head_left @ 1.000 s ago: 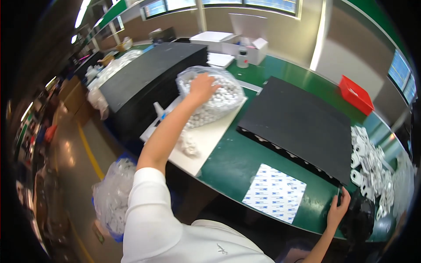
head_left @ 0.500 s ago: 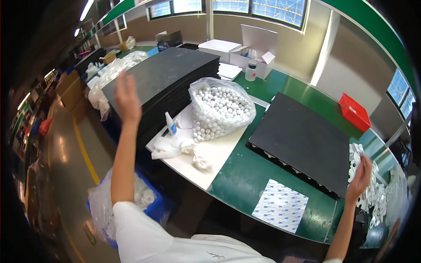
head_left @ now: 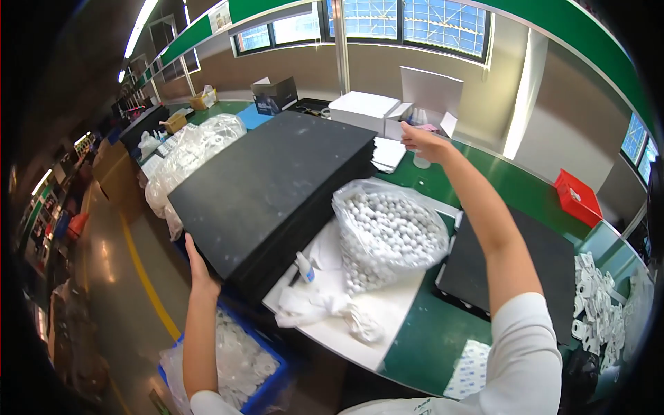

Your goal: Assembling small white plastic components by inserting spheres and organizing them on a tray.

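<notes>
A tall stack of black foam-like sheets [head_left: 277, 169] stands on the left part of the bench. My left hand [head_left: 199, 268] is upright at the stack's near left corner, fingers straight; whether it touches the edge I cannot tell. My right hand [head_left: 423, 143] reaches far forward, past the stack's right side, with its fingers apart and pointing left and nothing visible in them. Behind it a clear bottle [head_left: 421, 162] is partly hidden. To the right of the stack sits a clear plastic bag of white balls [head_left: 391, 232]. My right forearm crosses over a separate black panel [head_left: 546, 252].
A small glue bottle [head_left: 304, 268] and crumpled white cloth [head_left: 325, 308] lie on a white board [head_left: 394, 325]. A blue bin [head_left: 266, 387] stands below left. White plastic parts [head_left: 598, 304] and a red tray [head_left: 577, 197] are at right; white boxes [head_left: 363, 107] stand behind.
My right hand has swung from beside the black panel to the far side near the clear bottle. My left hand has come down from above the stack to its left edge. The view has shifted left.
</notes>
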